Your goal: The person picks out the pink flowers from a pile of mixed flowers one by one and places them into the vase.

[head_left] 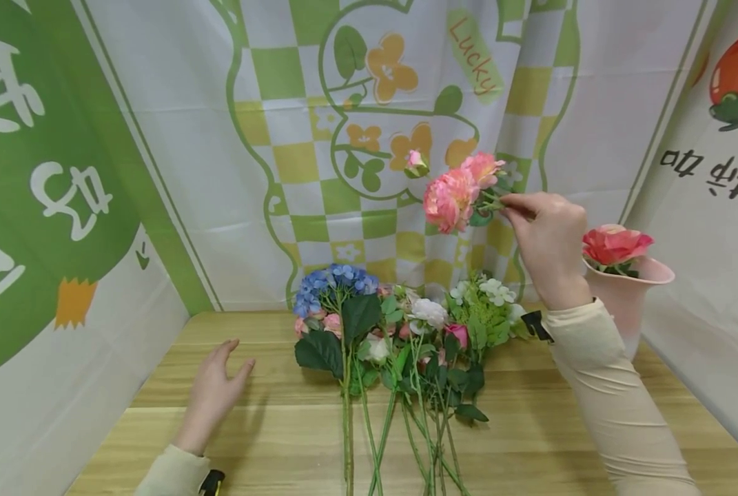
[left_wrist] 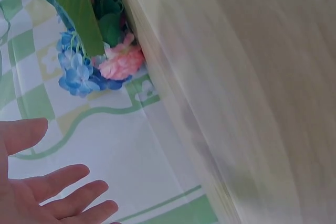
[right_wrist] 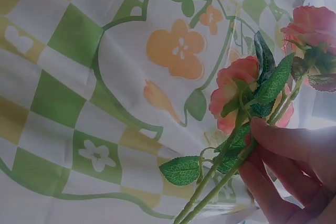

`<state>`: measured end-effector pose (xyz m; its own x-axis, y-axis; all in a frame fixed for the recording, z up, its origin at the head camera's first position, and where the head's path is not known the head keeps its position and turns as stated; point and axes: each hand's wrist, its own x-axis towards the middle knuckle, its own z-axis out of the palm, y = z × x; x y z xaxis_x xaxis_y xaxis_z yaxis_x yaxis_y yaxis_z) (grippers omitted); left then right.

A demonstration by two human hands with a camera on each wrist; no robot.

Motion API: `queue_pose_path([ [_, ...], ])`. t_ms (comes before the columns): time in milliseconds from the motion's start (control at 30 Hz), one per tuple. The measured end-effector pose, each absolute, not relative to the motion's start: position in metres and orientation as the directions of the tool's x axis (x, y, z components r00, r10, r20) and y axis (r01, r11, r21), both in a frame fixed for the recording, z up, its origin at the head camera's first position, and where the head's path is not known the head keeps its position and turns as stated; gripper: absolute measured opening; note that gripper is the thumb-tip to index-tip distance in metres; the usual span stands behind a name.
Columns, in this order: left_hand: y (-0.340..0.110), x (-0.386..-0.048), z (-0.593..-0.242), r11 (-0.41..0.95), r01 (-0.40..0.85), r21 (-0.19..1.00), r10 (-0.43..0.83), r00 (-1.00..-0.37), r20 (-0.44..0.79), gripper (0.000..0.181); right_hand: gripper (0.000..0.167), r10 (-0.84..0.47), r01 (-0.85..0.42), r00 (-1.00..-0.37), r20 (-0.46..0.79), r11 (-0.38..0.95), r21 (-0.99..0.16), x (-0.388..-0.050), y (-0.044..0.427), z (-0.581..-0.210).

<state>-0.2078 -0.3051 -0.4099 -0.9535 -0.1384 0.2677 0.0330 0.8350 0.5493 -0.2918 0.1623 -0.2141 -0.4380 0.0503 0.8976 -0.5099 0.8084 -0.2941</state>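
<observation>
My right hand [head_left: 551,241] is raised above the table and pinches the green stems of a spray of coral-pink flowers [head_left: 451,198] between thumb and fingers. A small pink bud [head_left: 415,164] sticks out at its left. In the right wrist view, thumb and fingertips close on a stem just below a bloom [right_wrist: 231,95], beside green leaves [right_wrist: 275,80]. My left hand [head_left: 212,387] holds nothing, fingers apart, over the table's left part. Nearest to it lies a blue hydrangea [head_left: 334,284] with large dark leaves, also visible in the left wrist view.
Several flowers lie in a bunch on the wooden table [head_left: 269,427], among them a white bloom [head_left: 429,312] and a magenta rosebud [head_left: 458,335], stems toward me. A pale pink vase [head_left: 632,310] with a red flower [head_left: 617,244] stands right, partly behind my forearm. Printed cloth [head_left: 176,138] hangs behind.
</observation>
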Motion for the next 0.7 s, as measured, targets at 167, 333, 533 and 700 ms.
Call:
queue_pose_path([
  [167,-0.313,-0.206,-0.409,0.839,0.012,0.544,-0.170,-0.944,0.282,0.060,0.013,0.076,-0.501,-0.459,0.885,0.801,-0.328,-0.294,0.166,-0.217],
  [333,-0.321,-0.202,-0.412,0.851,0.004,0.525,-0.184,-0.934,0.305,0.059,0.013,0.085,-0.494,-0.463,0.883,0.802,-0.336,-0.298,0.171,-0.221],
  [533,-0.325,-0.198,-0.414,0.857,0.014,0.516,-0.186,-0.924,0.334,0.058,0.012,0.102,-0.493,-0.459,0.883,0.797,-0.349,-0.301,0.177,-0.224],
  [700,-0.326,-0.196,-0.412,0.862,0.010,0.508,-0.187,-0.923,0.336,0.058,0.013,0.133,-0.481,-0.463,0.876,0.793,-0.374,-0.305,0.182,-0.227],
])
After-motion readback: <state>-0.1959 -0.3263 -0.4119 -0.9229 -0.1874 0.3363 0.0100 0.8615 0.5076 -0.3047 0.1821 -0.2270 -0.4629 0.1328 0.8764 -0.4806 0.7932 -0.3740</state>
